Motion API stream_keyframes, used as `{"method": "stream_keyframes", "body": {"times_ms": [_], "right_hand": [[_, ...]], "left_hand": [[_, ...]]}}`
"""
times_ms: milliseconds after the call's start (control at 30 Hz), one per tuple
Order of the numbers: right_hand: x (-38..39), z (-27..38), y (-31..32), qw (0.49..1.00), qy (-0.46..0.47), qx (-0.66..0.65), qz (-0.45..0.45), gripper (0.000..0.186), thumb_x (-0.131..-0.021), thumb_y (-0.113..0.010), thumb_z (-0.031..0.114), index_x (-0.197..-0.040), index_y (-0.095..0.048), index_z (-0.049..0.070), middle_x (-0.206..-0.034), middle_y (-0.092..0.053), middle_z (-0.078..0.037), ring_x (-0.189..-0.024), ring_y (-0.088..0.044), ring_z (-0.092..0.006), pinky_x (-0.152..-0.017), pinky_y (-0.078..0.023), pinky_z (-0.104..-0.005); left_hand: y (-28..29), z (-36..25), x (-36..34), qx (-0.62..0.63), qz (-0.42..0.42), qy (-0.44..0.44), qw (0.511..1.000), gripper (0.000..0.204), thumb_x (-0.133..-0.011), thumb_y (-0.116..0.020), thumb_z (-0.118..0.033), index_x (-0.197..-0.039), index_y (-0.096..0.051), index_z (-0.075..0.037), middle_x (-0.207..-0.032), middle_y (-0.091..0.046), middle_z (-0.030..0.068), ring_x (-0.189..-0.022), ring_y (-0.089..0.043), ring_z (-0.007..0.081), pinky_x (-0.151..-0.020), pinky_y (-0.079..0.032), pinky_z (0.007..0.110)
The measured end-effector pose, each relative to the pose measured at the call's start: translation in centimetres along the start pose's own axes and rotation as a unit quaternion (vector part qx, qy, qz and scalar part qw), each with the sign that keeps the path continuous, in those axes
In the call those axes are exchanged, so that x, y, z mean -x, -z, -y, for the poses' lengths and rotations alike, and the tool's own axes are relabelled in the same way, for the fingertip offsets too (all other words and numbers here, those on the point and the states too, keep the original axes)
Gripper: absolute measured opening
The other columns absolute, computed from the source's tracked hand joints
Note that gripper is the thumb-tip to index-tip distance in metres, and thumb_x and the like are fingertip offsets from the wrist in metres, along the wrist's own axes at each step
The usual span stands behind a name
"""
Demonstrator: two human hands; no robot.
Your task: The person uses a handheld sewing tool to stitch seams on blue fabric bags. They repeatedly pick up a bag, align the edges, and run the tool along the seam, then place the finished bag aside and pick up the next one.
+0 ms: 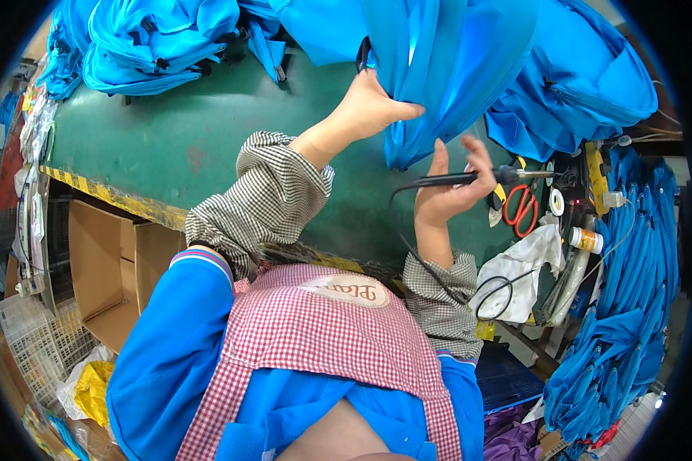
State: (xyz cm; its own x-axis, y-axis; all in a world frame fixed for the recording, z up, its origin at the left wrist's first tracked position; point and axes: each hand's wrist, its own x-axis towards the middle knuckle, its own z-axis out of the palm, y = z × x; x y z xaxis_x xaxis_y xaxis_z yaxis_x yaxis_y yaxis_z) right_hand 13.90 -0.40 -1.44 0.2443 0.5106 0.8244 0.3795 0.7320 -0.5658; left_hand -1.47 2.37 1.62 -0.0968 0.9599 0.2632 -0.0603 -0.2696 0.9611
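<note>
We work at a smooth green table (169, 146) edged in yellow and black stripes, with a cardboard box (104, 257) below and blue bundles (158, 42) heaped along the far side. Our left hand (369, 106) meets a blue cloth piece (438, 69) at the table's middle, thumb stretched out; we cannot tell how firmly it pinches. Our right hand (455, 194) curls round a slim, corded black tool (444, 180), near the cloth's tapered, folded tip. Red-handled scissors (524, 209) lie beside it.
</note>
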Motion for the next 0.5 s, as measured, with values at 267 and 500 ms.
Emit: {"method": "stream_keyframes", "body": {"times_ms": [267,500], "right_hand": [[0.7,1.0,-1.7,0.961,0.146,-0.048,0.230,0.028,-0.077,-0.075,0.013,-0.090,-0.050,0.006,-0.088,-0.063,-0.013,-0.091,-0.064,-0.0342,-0.091,-0.045,-0.0499],[-2.3,4.2,4.9,0.987,0.065,-0.032,0.146,0.035,-0.093,-0.052,0.036,-0.094,-0.060,0.001,-0.071,-0.059,-0.006,-0.059,-0.054,-0.0199,-0.083,-0.044,-0.0435]], "left_hand": [[0.5,-0.5,0.4,0.044,0.018,0.055,0.997,0.043,-0.069,-0.078,-0.004,-0.109,-0.061,0.001,-0.102,-0.067,0.0080,-0.092,-0.063,0.0157,-0.083,-0.052,0.032],[1.9,0.0,0.4,0.050,0.026,-0.008,0.998,0.053,-0.070,-0.077,-0.006,-0.118,-0.056,-0.001,-0.107,-0.065,0.0085,-0.096,-0.063,0.0176,-0.086,-0.051,0.034]]}}
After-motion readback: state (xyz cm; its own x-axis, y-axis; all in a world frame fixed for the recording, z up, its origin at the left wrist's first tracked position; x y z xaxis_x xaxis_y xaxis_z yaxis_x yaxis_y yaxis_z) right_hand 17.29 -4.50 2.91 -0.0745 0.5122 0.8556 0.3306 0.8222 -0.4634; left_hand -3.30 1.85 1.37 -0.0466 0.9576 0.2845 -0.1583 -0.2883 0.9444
